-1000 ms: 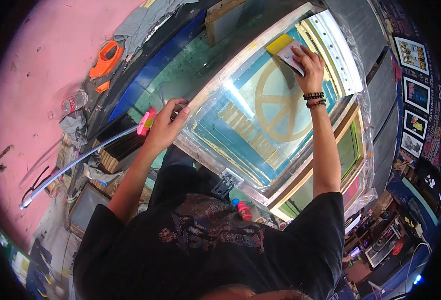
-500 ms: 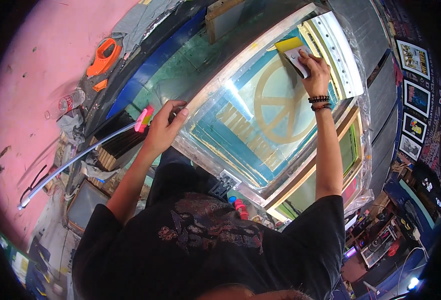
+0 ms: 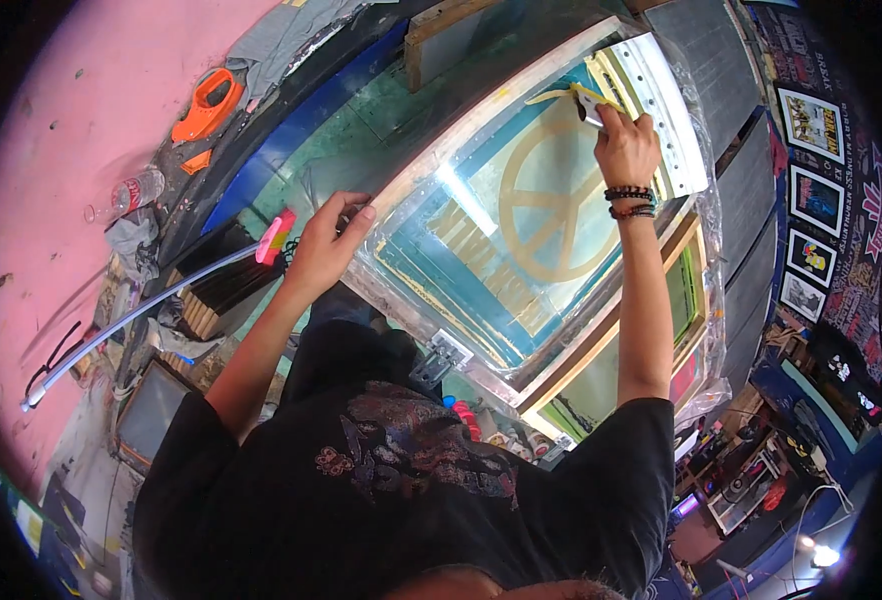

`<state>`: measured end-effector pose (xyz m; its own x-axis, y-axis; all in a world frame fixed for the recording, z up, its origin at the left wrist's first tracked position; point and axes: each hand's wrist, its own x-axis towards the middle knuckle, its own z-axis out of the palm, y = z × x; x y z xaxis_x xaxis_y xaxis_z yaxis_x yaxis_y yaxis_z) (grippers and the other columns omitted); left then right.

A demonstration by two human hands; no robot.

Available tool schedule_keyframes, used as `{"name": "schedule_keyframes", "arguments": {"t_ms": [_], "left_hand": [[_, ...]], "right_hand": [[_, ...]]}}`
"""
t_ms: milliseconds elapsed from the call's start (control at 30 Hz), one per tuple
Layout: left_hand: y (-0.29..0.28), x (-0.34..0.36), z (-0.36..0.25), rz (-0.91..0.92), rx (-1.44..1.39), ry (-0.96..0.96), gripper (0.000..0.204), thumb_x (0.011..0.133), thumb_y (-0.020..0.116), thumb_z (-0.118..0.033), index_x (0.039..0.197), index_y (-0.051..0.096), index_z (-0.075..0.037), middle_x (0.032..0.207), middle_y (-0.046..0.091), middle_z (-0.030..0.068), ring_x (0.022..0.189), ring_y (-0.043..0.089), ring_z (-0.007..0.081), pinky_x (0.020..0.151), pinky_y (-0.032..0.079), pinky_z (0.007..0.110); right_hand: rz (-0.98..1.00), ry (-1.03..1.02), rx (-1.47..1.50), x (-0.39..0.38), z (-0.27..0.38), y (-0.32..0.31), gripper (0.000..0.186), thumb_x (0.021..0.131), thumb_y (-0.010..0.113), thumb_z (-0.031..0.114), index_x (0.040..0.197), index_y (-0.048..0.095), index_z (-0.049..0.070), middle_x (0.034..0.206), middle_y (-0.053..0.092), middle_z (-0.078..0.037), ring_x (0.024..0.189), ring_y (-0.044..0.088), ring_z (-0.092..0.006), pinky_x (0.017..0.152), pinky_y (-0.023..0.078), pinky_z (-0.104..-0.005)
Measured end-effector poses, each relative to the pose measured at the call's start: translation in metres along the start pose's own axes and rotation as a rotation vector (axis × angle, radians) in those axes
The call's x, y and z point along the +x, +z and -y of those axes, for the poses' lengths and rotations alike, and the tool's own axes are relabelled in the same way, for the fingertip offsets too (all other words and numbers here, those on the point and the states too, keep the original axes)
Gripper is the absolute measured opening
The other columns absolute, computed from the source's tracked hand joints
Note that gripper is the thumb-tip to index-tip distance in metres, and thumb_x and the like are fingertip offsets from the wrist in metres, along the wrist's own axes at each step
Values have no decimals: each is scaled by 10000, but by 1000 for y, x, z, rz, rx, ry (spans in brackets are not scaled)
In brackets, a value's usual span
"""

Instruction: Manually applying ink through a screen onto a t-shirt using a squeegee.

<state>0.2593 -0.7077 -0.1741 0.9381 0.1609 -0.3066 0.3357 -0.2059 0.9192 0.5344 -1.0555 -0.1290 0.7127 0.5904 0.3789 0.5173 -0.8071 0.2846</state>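
A wooden-framed printing screen (image 3: 506,97) lies tilted before me, its teal mesh carrying a tan peace-sign design (image 3: 509,195) with lettering beside it. My left hand (image 3: 329,245) grips the frame's near left corner, thumb on top and fingers curled at the edge. At the far right end of the mesh, my right hand (image 3: 627,150), with beaded bracelets on its wrist, is closed around a small white and yellow squeegee (image 3: 588,107). Its blade is partly hidden by the fingers. Yellow ink (image 3: 549,97) streaks the mesh beside it. A white clamp bar (image 3: 669,105) runs along the screen's far right edge.
Right of the screen lies another frame (image 3: 689,285) with green mesh. A metal hinge (image 3: 444,357) juts from the near edge. Left of my left hand is a bent tube (image 3: 161,305) with a pink tip. An orange plastic piece (image 3: 206,105) and a clear bottle (image 3: 139,193) lie farther left.
My right hand has shifted slightly up and left and turned the squeegee, so less of its flat face shows. A yellow streak now shows beside it. My left hand keeps its hold.
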Motion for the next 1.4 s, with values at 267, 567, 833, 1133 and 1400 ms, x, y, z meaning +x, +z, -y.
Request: {"name": "schedule_keyframes", "arguments": {"t_ms": [267, 567, 833, 1133, 1400], "left_hand": [[-3, 0, -4, -11, 28, 38, 388, 1004, 596, -323, 1194, 599, 16, 991, 683, 127, 868, 625, 180, 779, 495, 323], [-1, 4, 8, 20, -12, 37, 360, 1005, 601, -288, 1197, 594, 16, 957, 675, 116, 841, 620, 159, 754, 498, 307], [-10, 2, -9, 49, 72, 10, 368, 1025, 556, -306, 1209, 604, 9, 1075, 687, 154, 943, 649, 210, 845, 501, 332], [-15, 3, -11, 76, 127, -2, 399, 1019, 562, -337, 1218, 610, 6, 1059, 692, 157, 944, 654, 233, 840, 503, 346], [-14, 4, -11, 106, 94, 29, 407, 1037, 537, -348, 1248, 589, -4, 1031, 669, 120, 956, 617, 174, 858, 482, 313]], "right_hand": [[-45, 429, 228, -10, -23, -52, 293, 823, 773, 359, 1023, 752, 146, 680, 615, -154, 678, 581, -341, 629, 498, -438], [-242, 1071, 1330, -56, -19, -73, 343, 870, 788, 158, 1142, 670, -15, 1021, 721, -61, 918, 670, -155, 801, 528, -290], [-444, 1111, 1878, -79, -2, -79, 333, 966, 646, 102, 1269, 571, -15, 1185, 674, -89, 1038, 670, -203, 886, 547, -346], [-74, 404, 791, -52, 13, -76, 322, 825, 715, 30, 1138, 710, 105, 1080, 732, -81, 969, 696, -208, 896, 513, -325], [-110, 55, 551, -60, 8, 2, 596, 646, 564, -162, 1132, 715, 146, 1202, 704, -51, 1249, 596, -281, 1141, 388, -514]]}}
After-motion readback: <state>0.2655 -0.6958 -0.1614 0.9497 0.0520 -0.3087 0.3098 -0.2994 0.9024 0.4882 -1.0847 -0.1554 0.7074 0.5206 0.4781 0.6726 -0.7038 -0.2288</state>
